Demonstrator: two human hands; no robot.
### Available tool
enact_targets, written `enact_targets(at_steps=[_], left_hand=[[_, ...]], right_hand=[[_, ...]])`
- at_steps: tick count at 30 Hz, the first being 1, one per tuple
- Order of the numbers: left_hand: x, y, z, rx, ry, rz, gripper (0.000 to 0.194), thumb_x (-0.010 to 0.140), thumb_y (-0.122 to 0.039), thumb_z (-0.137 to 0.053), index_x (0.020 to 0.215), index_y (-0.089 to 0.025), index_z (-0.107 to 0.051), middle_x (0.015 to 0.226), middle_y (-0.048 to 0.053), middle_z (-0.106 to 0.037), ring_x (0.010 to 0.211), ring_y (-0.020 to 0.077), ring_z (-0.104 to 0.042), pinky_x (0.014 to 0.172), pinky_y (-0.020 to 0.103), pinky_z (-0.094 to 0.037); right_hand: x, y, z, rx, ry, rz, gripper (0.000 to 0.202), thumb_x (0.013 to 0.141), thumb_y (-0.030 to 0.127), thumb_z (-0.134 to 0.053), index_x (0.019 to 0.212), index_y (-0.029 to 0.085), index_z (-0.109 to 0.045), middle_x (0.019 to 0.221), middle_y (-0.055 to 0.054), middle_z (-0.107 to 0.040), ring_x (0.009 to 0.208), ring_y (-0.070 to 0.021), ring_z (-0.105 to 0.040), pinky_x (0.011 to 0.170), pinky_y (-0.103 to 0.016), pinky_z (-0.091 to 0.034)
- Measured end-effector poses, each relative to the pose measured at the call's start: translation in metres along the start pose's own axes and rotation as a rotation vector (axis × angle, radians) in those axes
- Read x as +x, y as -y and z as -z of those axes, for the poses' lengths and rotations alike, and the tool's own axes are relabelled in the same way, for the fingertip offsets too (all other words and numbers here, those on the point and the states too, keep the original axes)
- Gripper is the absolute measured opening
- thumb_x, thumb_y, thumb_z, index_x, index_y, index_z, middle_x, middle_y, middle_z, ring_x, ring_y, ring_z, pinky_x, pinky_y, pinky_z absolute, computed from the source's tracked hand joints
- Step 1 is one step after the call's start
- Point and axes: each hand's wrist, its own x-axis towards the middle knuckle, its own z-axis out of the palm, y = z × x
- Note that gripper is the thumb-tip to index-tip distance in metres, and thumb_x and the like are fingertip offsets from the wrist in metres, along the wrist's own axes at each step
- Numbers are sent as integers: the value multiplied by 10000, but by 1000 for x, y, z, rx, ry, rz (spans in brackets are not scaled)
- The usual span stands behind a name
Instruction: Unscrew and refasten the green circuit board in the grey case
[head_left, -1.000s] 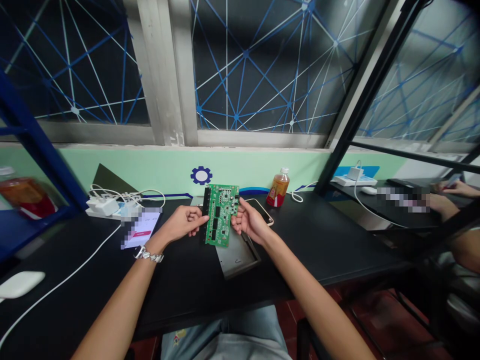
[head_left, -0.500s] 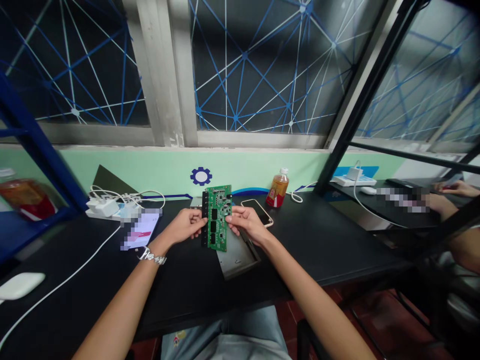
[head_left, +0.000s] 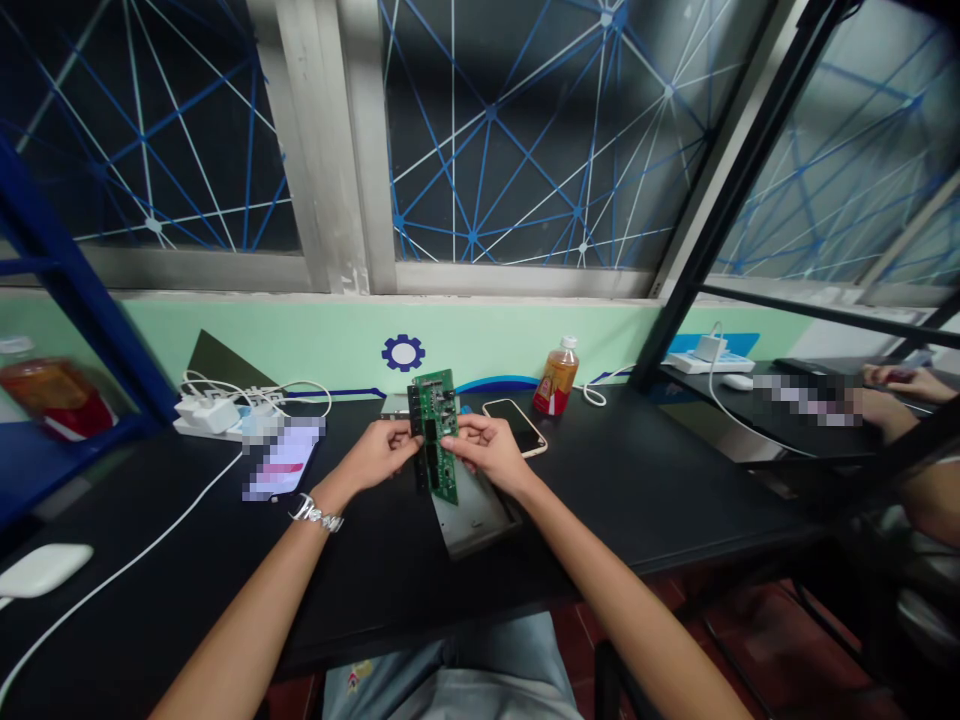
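Between my two hands a green circuit board (head_left: 445,412) is held up above the table, its narrow side turned partly toward me. A row of black connectors runs down its left edge, and dark components show on its face. My left hand (head_left: 381,452) pinches the connector edge, fingers closed. My right hand (head_left: 489,450) grips the opposite edge, with the thumb on the board's face. Beneath them lies a grey metal casing (head_left: 469,520), tilted on the black table (head_left: 600,500) and partly hidden by the board and my right hand.
Right of the board lie a phone (head_left: 525,425) and a drink bottle (head_left: 558,378). A lit phone (head_left: 289,460) and a power strip with plugs (head_left: 217,418) are at left, near a white mouse (head_left: 46,570). At far right, another person's hands (head_left: 904,390) rest over a neighbouring desk.
The circuit board has turned about its upright axis, so its face looks narrower now. My left hand has shifted slightly right, and my right hand a little left.
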Motion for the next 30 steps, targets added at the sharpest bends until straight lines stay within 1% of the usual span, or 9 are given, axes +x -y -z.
enact_targets(at_steps=[4,8,10,13,17,20,24,27,30], left_hand=[[-2,-7,6,-25,-70,-25,372,886,-447,-603,666,-175,-476,475,-54,-476,401,87,-478,405,178,-366],[-3,-16,6,-183,-47,51,364,870,-499,-622,770,-168,-508,523,-21,-583,389,106,-538,354,176,-387],[-3,-19,6,-272,-12,89,368,857,-504,-642,868,-151,-540,586,17,-650,415,131,-592,348,188,-420],[-3,-20,7,-375,12,119,381,835,-478,-682,934,-135,-547,706,83,-720,533,187,-689,396,217,-494],[-5,-18,14,-500,34,77,363,817,-387,-711,1007,-114,-565,830,140,-749,777,277,-749,558,300,-596],[-6,-16,16,-588,99,46,375,828,-341,-668,1105,-106,-578,873,139,-742,839,281,-742,616,332,-612],[-3,-16,12,-603,65,96,376,833,-332,-667,1138,-181,-507,767,37,-703,669,203,-720,541,292,-598],[-2,-16,7,-570,38,129,446,834,-368,-696,1159,-222,-427,711,-11,-678,572,170,-691,507,272,-583],[-1,-14,4,-523,54,167,494,836,-391,-706,1205,-211,-430,732,5,-678,566,157,-683,513,255,-576]], right_hand=[[4,2,11,-78,-74,5,324,759,431,-757,643,165,-615,469,54,-492,361,-52,-342,374,-221,-220],[7,1,21,-69,-100,-29,398,780,462,-729,583,179,-531,408,71,-448,314,-51,-343,342,-207,-231],[8,0,23,-28,-84,-52,393,777,471,-724,599,174,-539,439,48,-511,332,-74,-445,344,-199,-306],[9,3,25,55,-41,-79,327,765,440,-726,681,146,-611,625,-47,-669,496,-146,-637,396,-210,-429],[6,11,26,218,5,-72,171,742,302,-682,757,136,-647,829,-125,-734,706,-231,-708,500,-270,-508],[4,14,28,277,-19,-17,212,751,303,-594,827,137,-703,885,-123,-724,782,-242,-669,583,-317,-521],[5,9,27,147,-114,78,192,760,281,-577,775,166,-730,807,-55,-651,749,-176,-551,661,-277,-455],[5,6,25,35,-58,82,165,701,219,-603,817,183,-715,726,-16,-581,679,-152,-477,640,-259,-396],[1,8,21,-23,-1,129,222,670,201,-608,868,178,-705,777,-23,-569,728,-161,-479,666,-261,-391]])
